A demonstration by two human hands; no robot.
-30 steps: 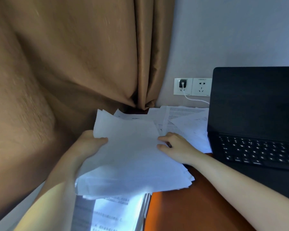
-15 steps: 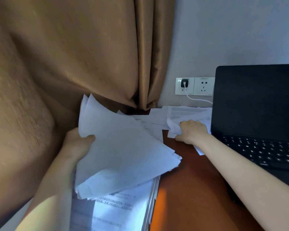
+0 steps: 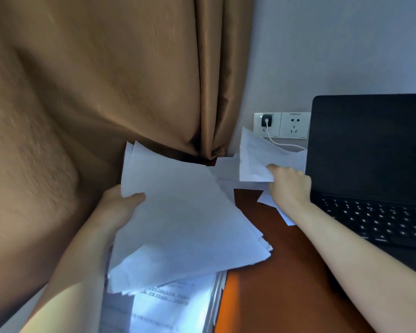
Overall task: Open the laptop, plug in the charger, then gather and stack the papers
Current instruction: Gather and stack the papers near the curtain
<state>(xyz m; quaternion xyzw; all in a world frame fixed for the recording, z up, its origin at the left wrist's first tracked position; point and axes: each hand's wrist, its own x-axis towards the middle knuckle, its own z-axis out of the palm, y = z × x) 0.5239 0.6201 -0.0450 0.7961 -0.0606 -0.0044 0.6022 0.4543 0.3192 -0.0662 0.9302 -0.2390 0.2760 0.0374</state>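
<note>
**Laptop** (image 3: 370,150): standing open at the right of the desk (image 3: 286,284), screen dark, keyboard showing. This step is judged done.

**Charger plug** (image 3: 265,121): sitting in the left wall socket (image 3: 275,121), with its white cable (image 3: 274,140) running toward the laptop. The far end is hidden, so the connection at the laptop cannot be confirmed.

**Sheaf of papers** (image 3: 185,224): hanging over the desk's left edge, fanned and uneven, corners splaying at the lower right.

**Left hand** (image 3: 120,203): gripping the sheaf by its left edge, thumb on top, fingers hidden beneath.

**Loose sheets** (image 3: 257,162): rising by one edge in front of the socket, just beside the laptop lid.

**Right hand** (image 3: 289,186): pinching those loose sheets, fingers curled round their lower edge.

**Flat sheets** (image 3: 226,169): lying at the back of the desk between the sheaf and the lifted sheets. One more sheet (image 3: 265,200) is showing under the right wrist.

**Printed documents** (image 3: 173,306): lying below the sheaf.

**Curtain** (image 3: 106,92): hanging behind.

**Step in hand (judged):** gathering.

**Handling advice:**
- Carry the lifted sheets leftward, clear of the cable, so nothing is tugging the plug.
- Ease the left thumb just enough to admit them on top of the sheaf.
- Collect the flat sheets next.
- Tap the long edge on the desk to square the stack before setting it down.
</note>
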